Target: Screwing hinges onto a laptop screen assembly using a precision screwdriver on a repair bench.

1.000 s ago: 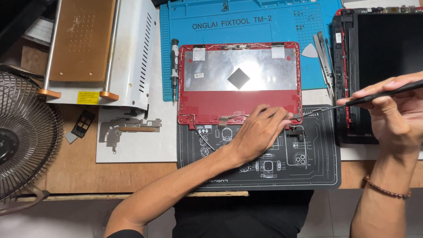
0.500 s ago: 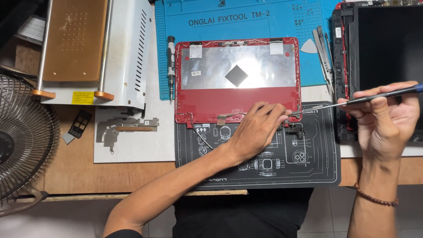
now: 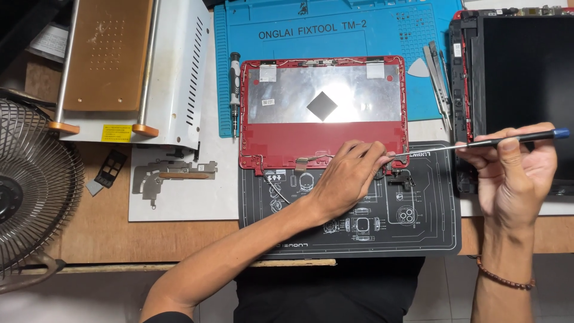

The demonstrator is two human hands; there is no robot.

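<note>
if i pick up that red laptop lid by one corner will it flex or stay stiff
The red laptop lid looks like a thin, emptied shell, so it is probably light and may twist somewhat. Its foil lining and the loose wires along its lower edge look delicate and could snag. The left hand rests on that edge.

Red laptop lid shell (image 3: 323,140), foil-lined inside up, flat across blue and black mats.

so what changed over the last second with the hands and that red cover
The right hand turned its long thin screwdriver from tilted to nearly level, tip toward the left hand. That hand stayed on the lower edge of the red cover. Nothing was picked up or let go.
</note>
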